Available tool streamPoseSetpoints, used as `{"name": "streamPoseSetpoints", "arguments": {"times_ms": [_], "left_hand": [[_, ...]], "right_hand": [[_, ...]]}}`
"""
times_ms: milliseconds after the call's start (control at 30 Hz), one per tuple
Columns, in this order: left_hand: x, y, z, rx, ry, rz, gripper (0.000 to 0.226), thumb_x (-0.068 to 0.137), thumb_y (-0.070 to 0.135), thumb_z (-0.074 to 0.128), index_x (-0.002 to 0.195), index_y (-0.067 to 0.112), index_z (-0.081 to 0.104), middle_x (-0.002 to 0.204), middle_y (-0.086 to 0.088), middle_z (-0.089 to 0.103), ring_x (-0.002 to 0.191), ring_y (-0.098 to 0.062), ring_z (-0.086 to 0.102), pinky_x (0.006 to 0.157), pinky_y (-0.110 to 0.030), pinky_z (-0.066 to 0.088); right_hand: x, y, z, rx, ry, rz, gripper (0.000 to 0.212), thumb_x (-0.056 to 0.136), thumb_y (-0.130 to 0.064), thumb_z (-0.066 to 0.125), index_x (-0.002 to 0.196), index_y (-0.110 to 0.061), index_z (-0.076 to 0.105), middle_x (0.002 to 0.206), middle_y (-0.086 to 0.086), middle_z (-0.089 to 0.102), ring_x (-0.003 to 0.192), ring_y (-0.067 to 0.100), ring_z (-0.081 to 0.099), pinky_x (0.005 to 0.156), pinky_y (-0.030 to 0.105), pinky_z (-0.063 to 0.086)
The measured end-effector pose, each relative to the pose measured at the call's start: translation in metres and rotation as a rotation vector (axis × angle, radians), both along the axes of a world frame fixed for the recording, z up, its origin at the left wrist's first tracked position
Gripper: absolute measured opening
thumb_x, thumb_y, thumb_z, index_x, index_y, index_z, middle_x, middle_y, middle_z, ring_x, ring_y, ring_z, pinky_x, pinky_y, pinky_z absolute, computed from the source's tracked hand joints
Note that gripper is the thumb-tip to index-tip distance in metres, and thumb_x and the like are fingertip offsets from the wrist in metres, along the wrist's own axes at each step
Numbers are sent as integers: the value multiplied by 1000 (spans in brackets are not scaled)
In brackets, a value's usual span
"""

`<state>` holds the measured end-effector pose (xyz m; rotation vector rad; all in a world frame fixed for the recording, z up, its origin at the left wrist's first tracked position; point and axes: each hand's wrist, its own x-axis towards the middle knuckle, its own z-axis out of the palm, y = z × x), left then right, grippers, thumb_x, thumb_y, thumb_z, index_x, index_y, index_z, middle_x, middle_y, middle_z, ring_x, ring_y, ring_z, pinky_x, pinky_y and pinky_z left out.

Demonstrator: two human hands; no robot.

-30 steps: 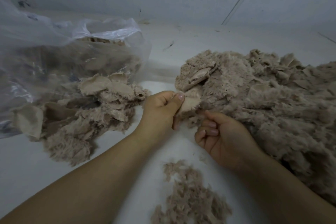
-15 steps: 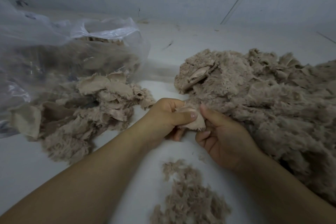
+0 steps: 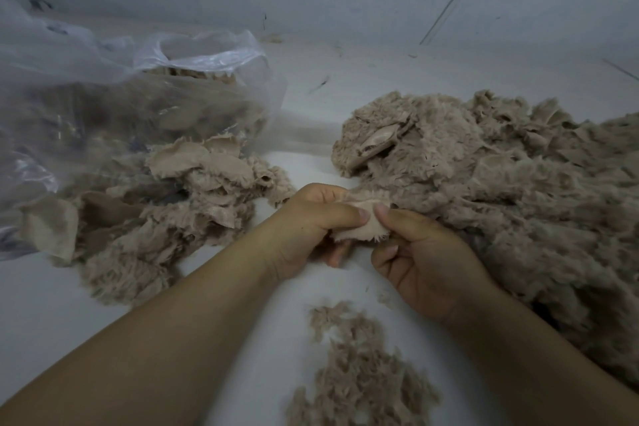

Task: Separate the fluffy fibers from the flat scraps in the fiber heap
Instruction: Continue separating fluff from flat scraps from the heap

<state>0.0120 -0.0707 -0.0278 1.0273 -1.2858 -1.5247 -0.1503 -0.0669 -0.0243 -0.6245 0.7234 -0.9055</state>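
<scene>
A big heap of beige fluffy fiber point(image 3: 511, 190) mixed with flat scraps fills the right side. Both hands meet at its near left edge and pinch one small flat beige scrap point(image 3: 363, 223) between them. My left hand point(image 3: 311, 228) grips the scrap's left part, thumb on top. My right hand point(image 3: 425, 259) pinches its right edge with thumb and curled fingers. A pile of flat scraps point(image 3: 166, 204) lies to the left. Loose fluffy fibers point(image 3: 356, 363) lie on the white surface between my forearms.
A clear plastic bag point(image 3: 114, 97) with more beige material lies at the back left, its mouth spilling onto the scrap pile. The white floor point(image 3: 345, 79) runs to a pale wall behind.
The scrap has come down and out from the heap's edge. My right hand rose from under it and now pinches its right edge, with the two thumbs close together.
</scene>
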Motion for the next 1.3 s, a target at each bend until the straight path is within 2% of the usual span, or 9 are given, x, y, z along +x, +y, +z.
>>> {"name": "streamPoseSetpoints", "arguments": {"times_ms": [100,300,433,600,667,767,867,1067,1300], "left_hand": [[-4,0,-3,-16,-46,30,22,80,34,69,76,13,67,57,-15,50,34,-21,41,42,-24,28],[0,-3,-1,19,86,222,49,88,52,59,60,12,59,42,-14,46,28,-22,37,38,-21,30],[1,0,2,13,-19,63,42,89,41,65,59,11,63,42,-6,45,28,-14,32,34,-15,23],[4,-4,0,-74,379,653,46,100,45,43,80,11,67,58,-5,46,36,-16,31,39,-22,21],[3,-4,-2,-146,218,695,26,96,33,50,86,12,63,60,0,51,37,-17,37,40,-23,26],[-8,0,-8,-347,-494,531,6,87,15,66,89,21,65,80,10,61,54,-10,51,53,-24,42],[-14,-3,-11,-437,-1057,297,43,81,19,65,124,20,58,121,2,55,101,-15,56,84,-29,46],[-16,1,-7,-539,-1096,257,14,92,14,55,99,8,66,101,-4,52,88,-23,56,77,-45,49],[-17,5,-12,-686,-837,281,11,97,15,51,86,16,52,73,13,50,68,-8,49,62,-32,44]], "right_hand": [[1,0,-2,0,26,-20,45,93,-18,55,122,16,54,105,30,58,70,17,50,44,11,35],[1,-2,-5,0,5,-87,32,84,-20,64,106,3,64,86,12,67,50,4,48,42,13,36],[3,-2,-2,2,4,-78,34,87,-27,62,105,1,67,82,7,68,55,4,51,42,12,37],[0,-6,-2,150,-124,-169,34,97,-36,51,94,-3,61,49,-7,28,36,3,25,39,16,34],[0,-6,-2,159,-139,-170,36,98,-37,50,96,-3,61,48,-7,27,36,4,24,39,16,34],[1,-7,-3,161,-155,-173,36,98,-37,49,95,-3,60,47,-7,28,35,4,25,39,17,34],[2,-7,-4,159,-153,-173,35,99,-36,49,95,-3,61,48,-6,28,36,4,25,39,17,34],[0,-5,0,162,-122,-100,37,98,-33,50,123,-8,62,52,-6,27,40,3,25,41,17,35],[-3,-10,-1,190,-134,35,39,89,-32,54,123,-13,57,55,-7,28,40,3,25,41,17,35]]}}
